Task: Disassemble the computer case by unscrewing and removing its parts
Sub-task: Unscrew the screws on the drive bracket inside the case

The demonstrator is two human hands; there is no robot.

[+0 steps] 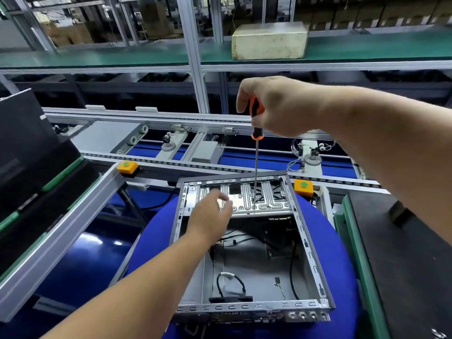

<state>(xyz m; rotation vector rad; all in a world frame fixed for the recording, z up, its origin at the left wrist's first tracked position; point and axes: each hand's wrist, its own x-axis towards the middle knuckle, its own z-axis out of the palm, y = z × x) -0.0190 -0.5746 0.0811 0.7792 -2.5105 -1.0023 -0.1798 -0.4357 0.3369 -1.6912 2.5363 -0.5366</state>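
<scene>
My right hand (278, 106) grips the orange-handled screwdriver (255, 152) upright, tip on the drive bracket (247, 199). My left hand (210, 216) rests there, fingers blurred; I cannot tell its grip.

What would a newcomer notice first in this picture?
The right hand grips an orange-and-black long-shafted screwdriver upright at centre, its tip on the ribbed silver metal bracket at the far end of the open grey metal computer case. The left hand rests on the bracket's left part.

Open metal case (315, 250) flat on blue pad; screwdriver (256, 152) upright on bracket (259, 199).
</scene>
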